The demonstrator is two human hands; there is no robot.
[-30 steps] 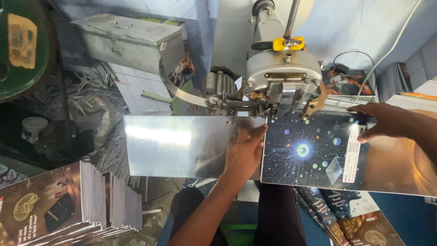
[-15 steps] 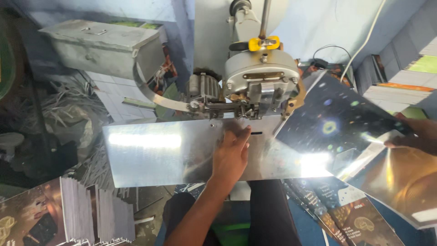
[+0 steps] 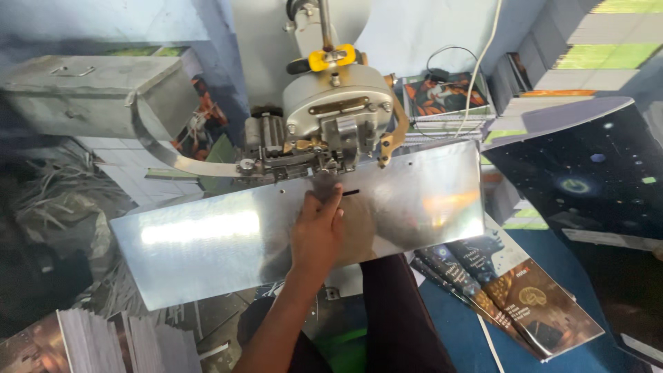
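Care is being called for as the left hand (image 3: 318, 231), fingers spread flat, is being pressed on the metal plate (image 3: 207, 249) near its far edge, fingertips being kept clear of the stitching head (image 3: 324, 131), while the dark cover (image 3: 587, 186) is being held off at the right by a hand that cannot be seen.

Shiny metal plate (image 3: 207, 242), flat under stitching machine (image 3: 331, 117)

A small bookbinding workshop: a stitching machine (image 3: 331, 124) over a shiny metal worktop (image 3: 207, 242), stacks of printed booklets (image 3: 511, 290) all around (floor included).
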